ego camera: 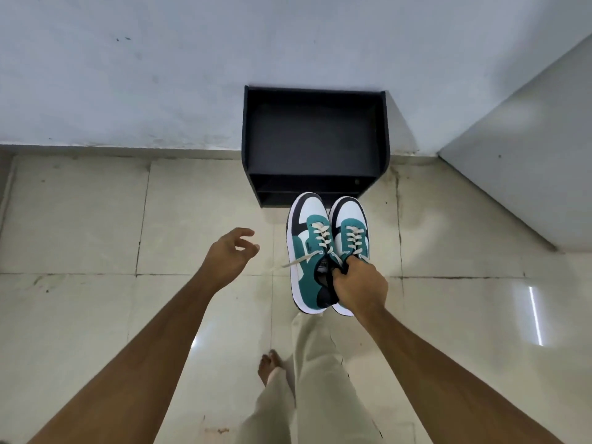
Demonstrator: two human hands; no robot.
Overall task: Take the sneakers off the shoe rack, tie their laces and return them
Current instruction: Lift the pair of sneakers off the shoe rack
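Note:
A pair of teal, white and black sneakers (315, 248) hangs side by side in the air, toes pointing at the black shoe rack (315, 139). My right hand (358, 285) grips both shoes together at their collars. A loose cream lace (298, 261) trails off the left shoe toward the left. My left hand (230, 254) hovers to the left of the shoes, fingers apart and curled, holding nothing. The rack's top shelf is bare and dark; its lower shelves are mostly hidden.
The rack stands against a pale grey wall (128, 75). A second grey wall or panel (528, 155) juts in at the right. Beige floor tiles (80, 219) stretch all around. My bare foot (267, 366) and light trouser legs are below the shoes.

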